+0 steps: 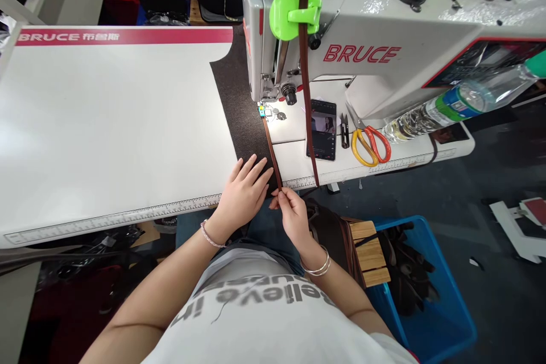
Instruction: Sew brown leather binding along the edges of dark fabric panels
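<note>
Dark brown fabric (236, 96) lies on the white sewing table, its right edge under the needle area of the white sewing machine (362, 40). My left hand (245, 190) rests flat on the fabric near the table's front edge, fingers spread. Just to its right, my right hand (292, 210) pinches a narrow brown strip (272, 153) that runs up along the fabric edge to the presser foot (261, 111). Another length of brown strip (304, 68) hangs down past a green clip (294, 14) on the machine head.
Right of the needle area lie a phone (323, 131), black snips (344, 131), scissors (370, 147) with orange and red handles, and a water bottle (456, 103). A blue bin (452, 307) with dark pieces stands below right, beside a wooden stool (370, 253).
</note>
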`<control>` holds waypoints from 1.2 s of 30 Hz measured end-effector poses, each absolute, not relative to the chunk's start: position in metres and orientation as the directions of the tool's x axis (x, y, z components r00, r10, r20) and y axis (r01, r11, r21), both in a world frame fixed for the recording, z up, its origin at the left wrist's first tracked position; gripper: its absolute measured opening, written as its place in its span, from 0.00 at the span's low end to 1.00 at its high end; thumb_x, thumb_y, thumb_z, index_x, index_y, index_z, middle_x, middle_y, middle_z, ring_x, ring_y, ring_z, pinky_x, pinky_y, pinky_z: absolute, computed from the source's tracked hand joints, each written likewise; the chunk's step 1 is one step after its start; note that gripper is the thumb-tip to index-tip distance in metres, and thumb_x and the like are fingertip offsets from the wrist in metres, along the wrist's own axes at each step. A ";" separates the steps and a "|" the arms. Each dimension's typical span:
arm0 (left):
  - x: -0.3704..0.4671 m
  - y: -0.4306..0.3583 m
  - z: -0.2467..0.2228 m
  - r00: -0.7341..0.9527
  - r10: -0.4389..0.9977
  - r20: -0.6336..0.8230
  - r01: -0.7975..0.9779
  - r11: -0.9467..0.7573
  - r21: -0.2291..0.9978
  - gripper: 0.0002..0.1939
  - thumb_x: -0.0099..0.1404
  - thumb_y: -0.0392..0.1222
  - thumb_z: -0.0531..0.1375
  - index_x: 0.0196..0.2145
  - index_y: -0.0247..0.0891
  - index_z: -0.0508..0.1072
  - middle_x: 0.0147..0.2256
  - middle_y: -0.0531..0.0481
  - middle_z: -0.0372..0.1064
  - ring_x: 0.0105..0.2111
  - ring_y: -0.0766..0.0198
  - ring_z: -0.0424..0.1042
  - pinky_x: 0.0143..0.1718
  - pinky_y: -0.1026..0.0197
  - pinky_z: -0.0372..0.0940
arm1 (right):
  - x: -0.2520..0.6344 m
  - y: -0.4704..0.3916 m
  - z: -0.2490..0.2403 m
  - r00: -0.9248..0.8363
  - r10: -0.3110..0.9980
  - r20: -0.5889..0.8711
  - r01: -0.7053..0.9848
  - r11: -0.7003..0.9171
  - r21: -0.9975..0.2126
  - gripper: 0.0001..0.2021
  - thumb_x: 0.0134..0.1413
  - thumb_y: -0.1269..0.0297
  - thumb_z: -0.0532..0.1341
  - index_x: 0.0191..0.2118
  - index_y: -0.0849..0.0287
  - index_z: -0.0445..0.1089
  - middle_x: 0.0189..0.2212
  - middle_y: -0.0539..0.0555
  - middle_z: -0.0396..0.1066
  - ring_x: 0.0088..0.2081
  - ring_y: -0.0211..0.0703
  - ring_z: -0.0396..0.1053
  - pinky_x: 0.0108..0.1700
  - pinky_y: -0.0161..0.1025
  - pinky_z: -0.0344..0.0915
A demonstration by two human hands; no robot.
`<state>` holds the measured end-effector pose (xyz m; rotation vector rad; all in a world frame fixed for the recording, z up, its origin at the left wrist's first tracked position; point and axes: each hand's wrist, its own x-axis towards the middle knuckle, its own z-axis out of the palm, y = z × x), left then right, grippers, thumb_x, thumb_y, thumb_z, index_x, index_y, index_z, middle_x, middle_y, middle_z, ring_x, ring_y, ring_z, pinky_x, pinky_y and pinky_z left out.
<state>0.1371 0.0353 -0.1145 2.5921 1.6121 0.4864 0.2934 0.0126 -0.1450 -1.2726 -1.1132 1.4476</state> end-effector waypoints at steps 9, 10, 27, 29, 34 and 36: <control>0.141 0.031 -0.117 0.444 0.860 0.250 0.837 -0.498 0.227 0.21 0.70 0.33 0.47 0.56 0.30 0.69 0.61 0.39 0.63 0.65 0.44 0.55 0.64 0.38 0.53 | 0.293 0.013 -0.148 -0.092 0.977 -0.195 -0.089 -0.203 -0.975 0.16 0.61 0.49 0.58 0.34 0.58 0.70 0.21 0.50 0.69 0.26 0.40 0.69 0.33 0.37 0.67; 0.141 0.030 -0.117 0.444 0.860 0.251 0.836 -0.499 0.229 0.20 0.69 0.33 0.47 0.56 0.30 0.69 0.61 0.39 0.63 0.65 0.44 0.55 0.65 0.38 0.53 | 0.293 0.013 -0.148 -0.091 0.977 -0.194 -0.092 -0.203 -0.975 0.16 0.61 0.49 0.58 0.34 0.58 0.70 0.21 0.50 0.69 0.26 0.40 0.69 0.33 0.37 0.67; 0.143 0.029 -0.118 0.420 0.872 0.251 0.848 -0.476 0.234 0.19 0.70 0.36 0.50 0.55 0.32 0.69 0.61 0.40 0.63 0.65 0.45 0.54 0.65 0.39 0.52 | 0.292 0.012 -0.149 -0.095 0.978 -0.183 -0.095 -0.192 -0.977 0.15 0.61 0.50 0.57 0.34 0.57 0.70 0.21 0.50 0.68 0.26 0.40 0.67 0.33 0.37 0.67; 0.143 0.029 -0.117 0.419 0.873 0.249 0.847 -0.474 0.240 0.19 0.70 0.36 0.50 0.55 0.32 0.69 0.61 0.40 0.62 0.65 0.45 0.54 0.65 0.39 0.52 | 0.292 0.012 -0.149 -0.093 0.979 -0.180 -0.091 -0.189 -0.978 0.15 0.62 0.51 0.57 0.34 0.57 0.70 0.21 0.50 0.68 0.26 0.40 0.67 0.33 0.37 0.67; 0.143 0.029 -0.117 0.422 0.873 0.242 0.847 -0.475 0.237 0.20 0.69 0.36 0.49 0.56 0.32 0.69 0.62 0.41 0.62 0.66 0.45 0.53 0.65 0.39 0.52 | 0.292 0.012 -0.148 -0.093 0.980 -0.178 -0.083 -0.185 -0.979 0.15 0.62 0.51 0.57 0.34 0.57 0.70 0.22 0.50 0.68 0.26 0.40 0.67 0.33 0.37 0.66; 0.142 0.029 -0.117 0.422 0.874 0.240 0.849 -0.474 0.235 0.20 0.69 0.36 0.49 0.56 0.32 0.69 0.62 0.40 0.61 0.66 0.45 0.53 0.65 0.39 0.51 | 0.292 0.012 -0.148 -0.092 0.980 -0.178 -0.079 -0.185 -0.980 0.15 0.62 0.50 0.57 0.34 0.57 0.70 0.21 0.50 0.68 0.26 0.40 0.67 0.33 0.37 0.67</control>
